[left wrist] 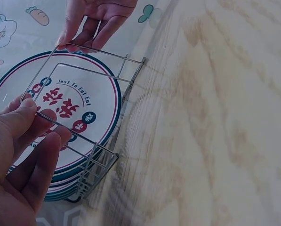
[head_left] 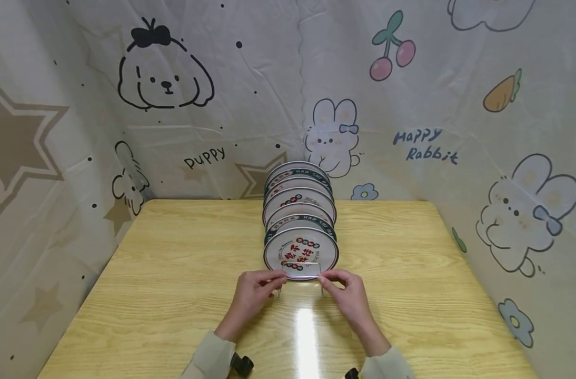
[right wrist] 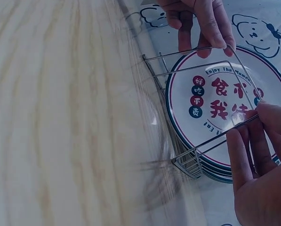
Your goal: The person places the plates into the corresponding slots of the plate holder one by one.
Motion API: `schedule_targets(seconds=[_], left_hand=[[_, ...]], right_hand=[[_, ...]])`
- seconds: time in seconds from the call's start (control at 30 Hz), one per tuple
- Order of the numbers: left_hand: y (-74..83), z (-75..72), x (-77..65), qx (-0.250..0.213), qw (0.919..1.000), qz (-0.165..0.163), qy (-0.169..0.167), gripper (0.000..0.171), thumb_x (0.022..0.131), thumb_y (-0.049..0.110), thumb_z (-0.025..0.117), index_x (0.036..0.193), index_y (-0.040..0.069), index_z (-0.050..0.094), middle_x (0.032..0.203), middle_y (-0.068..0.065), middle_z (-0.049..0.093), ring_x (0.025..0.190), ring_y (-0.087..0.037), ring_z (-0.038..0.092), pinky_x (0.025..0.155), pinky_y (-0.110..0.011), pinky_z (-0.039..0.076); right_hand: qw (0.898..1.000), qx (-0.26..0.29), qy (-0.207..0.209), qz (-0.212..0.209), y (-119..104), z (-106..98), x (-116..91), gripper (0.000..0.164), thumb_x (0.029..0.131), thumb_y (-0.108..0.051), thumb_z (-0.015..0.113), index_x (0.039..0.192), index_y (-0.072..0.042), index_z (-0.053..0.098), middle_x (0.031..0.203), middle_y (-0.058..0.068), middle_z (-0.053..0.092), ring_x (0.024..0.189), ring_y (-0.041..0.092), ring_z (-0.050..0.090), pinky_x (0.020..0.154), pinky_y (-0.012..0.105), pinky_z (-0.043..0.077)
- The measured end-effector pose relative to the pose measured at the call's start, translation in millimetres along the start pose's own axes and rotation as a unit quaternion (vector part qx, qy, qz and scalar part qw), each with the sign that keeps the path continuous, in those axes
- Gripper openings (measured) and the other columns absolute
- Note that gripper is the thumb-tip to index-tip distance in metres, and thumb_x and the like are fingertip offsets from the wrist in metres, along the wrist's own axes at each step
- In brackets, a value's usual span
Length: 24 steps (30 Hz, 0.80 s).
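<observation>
A metal wire dish rack holds several round plates upright in a row going back from me. The front plate is white with red characters and a dark green rim. In the head view my left hand pinches the left corner of the rack's front wire loop. My right hand pinches the loop's right corner. Both wrist views show thumb and fingers on the thin wire, in front of the nearest plate. Most of the rack's base is hidden behind the plates in the head view.
The rack stands on a light wood-grain table, midway across it. A pale cloth curtain printed with cartoon animals surrounds the table at the back and both sides. Light glares off the tabletop near my hands.
</observation>
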State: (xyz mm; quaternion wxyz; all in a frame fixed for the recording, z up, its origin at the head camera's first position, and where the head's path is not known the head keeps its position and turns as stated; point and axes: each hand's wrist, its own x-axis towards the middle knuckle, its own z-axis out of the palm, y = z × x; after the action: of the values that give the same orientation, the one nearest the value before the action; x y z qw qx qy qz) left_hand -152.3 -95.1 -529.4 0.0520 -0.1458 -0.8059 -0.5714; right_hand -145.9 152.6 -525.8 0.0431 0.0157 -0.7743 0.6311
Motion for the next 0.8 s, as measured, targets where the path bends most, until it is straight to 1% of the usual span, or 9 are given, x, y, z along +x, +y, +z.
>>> schedule_targets(seconds=[0.07, 0.13, 0.27, 0.37, 0.47, 0.6, 0.7, 0.8], left_hand=[[-0.3, -0.1, 1.3, 0.0, 1.0, 0.0, 0.002, 0.017, 0.093, 0.013, 0.077, 0.108, 0.008, 0.082, 0.089, -0.006, 0.08, 0.073, -0.036, 0.073, 0.059, -0.035, 0.062], [-0.3, 0.0, 2.4, 0.002, 1.0, -0.007, 0.003, 0.017, 0.094, 0.014, 0.077, 0.108, 0.008, 0.082, 0.088, -0.007, 0.08, 0.073, -0.036, 0.073, 0.059, -0.038, 0.062], [-1.5, 0.2, 4.2, 0.004, 0.9999, -0.01, 0.007, 0.017, 0.094, 0.014, 0.077, 0.108, 0.008, 0.082, 0.087, -0.005, 0.079, 0.073, -0.034, 0.073, 0.058, -0.039, 0.062], [-2.2, 0.3, 4.7, 0.005, 0.9999, -0.014, 0.008, 0.017, 0.093, 0.013, 0.078, 0.108, 0.007, 0.082, 0.088, -0.004, 0.08, 0.073, -0.032, 0.073, 0.058, -0.038, 0.062], [-2.3, 0.0, 4.6, 0.004, 0.9996, -0.027, 0.007, 0.017, 0.093, 0.013, 0.078, 0.109, 0.007, 0.082, 0.09, -0.002, 0.08, 0.075, -0.029, 0.073, 0.059, -0.037, 0.062], [-1.3, 0.0, 5.3, 0.0, 0.9992, -0.04, 0.003, 0.018, 0.093, 0.013, 0.078, 0.11, 0.007, 0.082, 0.091, -0.002, 0.08, 0.077, -0.031, 0.074, 0.06, -0.038, 0.062], [-0.4, 0.0, 6.5, -0.002, 0.9991, -0.042, 0.003, 0.018, 0.094, 0.014, 0.077, 0.11, 0.008, 0.082, 0.092, -0.002, 0.08, 0.077, -0.034, 0.074, 0.06, -0.036, 0.062], [-0.5, -0.4, 7.1, -0.003, 0.9993, -0.037, 0.005, 0.018, 0.093, 0.013, 0.077, 0.109, 0.008, 0.082, 0.09, -0.003, 0.08, 0.076, -0.033, 0.073, 0.058, -0.031, 0.061]], right_hand=[[1.0, -0.004, 0.0, 0.002, -0.2, 0.3, 1.6, 0.007, 0.091, -0.01, 0.08, 0.096, -0.005, 0.08, 0.098, 0.01, 0.078, 0.092, 0.007, 0.068, 0.088, 0.027, 0.054], [1.0, -0.004, -0.001, 0.003, -1.0, 0.8, 2.6, 0.009, 0.091, -0.011, 0.08, 0.097, -0.004, 0.08, 0.099, 0.01, 0.078, 0.092, 0.007, 0.067, 0.087, 0.026, 0.054], [1.0, -0.005, 0.001, 0.009, -0.1, 1.6, 4.6, 0.011, 0.091, -0.011, 0.079, 0.099, -0.003, 0.08, 0.099, 0.01, 0.077, 0.091, 0.007, 0.067, 0.086, 0.026, 0.054], [1.0, 0.0, 0.003, 0.013, 1.2, 2.2, 5.1, 0.01, 0.091, -0.009, 0.08, 0.098, -0.003, 0.08, 0.098, 0.009, 0.077, 0.09, 0.008, 0.067, 0.085, 0.025, 0.054], [1.0, 0.007, 0.004, 0.009, 1.7, 3.1, 4.7, 0.01, 0.09, -0.008, 0.08, 0.098, -0.002, 0.08, 0.098, 0.009, 0.077, 0.09, 0.008, 0.067, 0.084, 0.025, 0.055], [1.0, 0.006, 0.007, 0.005, 1.9, 3.3, 4.9, 0.01, 0.09, -0.007, 0.08, 0.098, -0.002, 0.08, 0.097, 0.008, 0.077, 0.09, 0.007, 0.067, 0.082, 0.024, 0.055], [1.0, 0.007, 0.008, 0.006, 1.1, 2.8, 5.8, 0.009, 0.09, -0.008, 0.08, 0.098, -0.003, 0.08, 0.098, 0.008, 0.077, 0.09, 0.007, 0.067, 0.083, 0.025, 0.055], [1.0, 0.011, 0.005, 0.011, 0.6, 2.5, 6.7, 0.01, 0.091, -0.008, 0.08, 0.099, -0.003, 0.08, 0.099, 0.01, 0.077, 0.091, 0.008, 0.067, 0.083, 0.024, 0.055]])
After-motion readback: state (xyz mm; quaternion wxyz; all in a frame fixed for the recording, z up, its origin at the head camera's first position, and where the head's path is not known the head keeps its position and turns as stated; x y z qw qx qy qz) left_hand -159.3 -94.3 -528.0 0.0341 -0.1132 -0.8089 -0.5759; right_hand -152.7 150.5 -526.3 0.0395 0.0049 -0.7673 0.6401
